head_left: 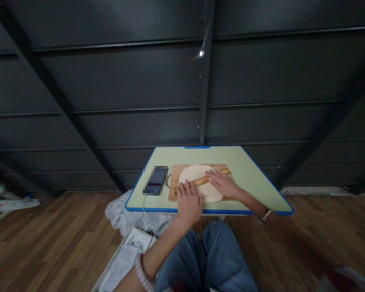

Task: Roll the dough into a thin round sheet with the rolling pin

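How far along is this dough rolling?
Done: the dough is already a wide, flat round covering most of the board. In hand: the left hand and right hand press the pin across its middle. Left: probably only a few finishing passes; its thickness cannot be judged from here.

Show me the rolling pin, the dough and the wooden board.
rolling pin [200,181], head view, middle of shaft.
dough [192,173], head view, upper left surface.
wooden board [175,175], head view, bare left strip.
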Motion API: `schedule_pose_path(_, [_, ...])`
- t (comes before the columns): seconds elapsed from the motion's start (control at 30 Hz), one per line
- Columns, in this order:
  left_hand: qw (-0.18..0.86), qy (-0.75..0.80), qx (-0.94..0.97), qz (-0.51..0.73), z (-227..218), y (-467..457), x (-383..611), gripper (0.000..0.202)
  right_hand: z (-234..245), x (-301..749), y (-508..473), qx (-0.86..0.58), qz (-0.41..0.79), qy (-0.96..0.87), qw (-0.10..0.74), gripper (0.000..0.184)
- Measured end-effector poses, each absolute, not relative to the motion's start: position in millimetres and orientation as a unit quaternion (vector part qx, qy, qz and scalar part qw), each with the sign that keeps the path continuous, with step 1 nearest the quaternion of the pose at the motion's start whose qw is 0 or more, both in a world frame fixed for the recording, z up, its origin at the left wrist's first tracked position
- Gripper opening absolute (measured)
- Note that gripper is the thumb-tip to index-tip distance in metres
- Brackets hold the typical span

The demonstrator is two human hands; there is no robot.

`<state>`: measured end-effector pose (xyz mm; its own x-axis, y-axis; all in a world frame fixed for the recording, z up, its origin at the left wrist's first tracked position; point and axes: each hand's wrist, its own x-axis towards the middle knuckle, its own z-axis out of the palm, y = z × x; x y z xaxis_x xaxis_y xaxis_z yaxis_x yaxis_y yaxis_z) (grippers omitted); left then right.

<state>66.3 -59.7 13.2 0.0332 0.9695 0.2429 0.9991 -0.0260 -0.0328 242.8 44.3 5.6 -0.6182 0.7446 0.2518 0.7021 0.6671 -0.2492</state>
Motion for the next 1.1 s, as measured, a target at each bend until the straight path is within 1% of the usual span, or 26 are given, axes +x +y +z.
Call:
schedule_pose_path(0.13, [0.092,-0.722,-0.684,-0.052,16,-36,66,0.064,3,239,62,-0.388,0.033,-0.904,0.178,0.05])
schedule_pose_path(0.3, [0.107,-0.716,-0.687,-0.065,10,-10,47,0.069,-3,231,79,-0.366,0.006,-0.912,0.187,0.049])
schedule_pose_path(0.47, [0.038,-0.671,-0.74,-0.042,7,21,21,0.069,-4,224,91,-0.378,-0.005,-0.91,0.169,0.052])
schedule_pose_path(0.73, [0.001,-0.628,-0.778,-0.028,14,67,1,0.063,3,222,108,-0.382,0.044,-0.916,0.114,0.057])
schedule_pose_path(0.97, [-0.044,-0.598,-0.801,-0.002,14,115,-7,0.064,2,218,121,-0.412,0.083,-0.903,0.087,0.061])
schedule_pose_path(1.1, [-0.092,-0.59,-0.802,0.023,14,144,-8,0.065,3,214,127,-0.432,0.087,-0.895,0.074,0.067])
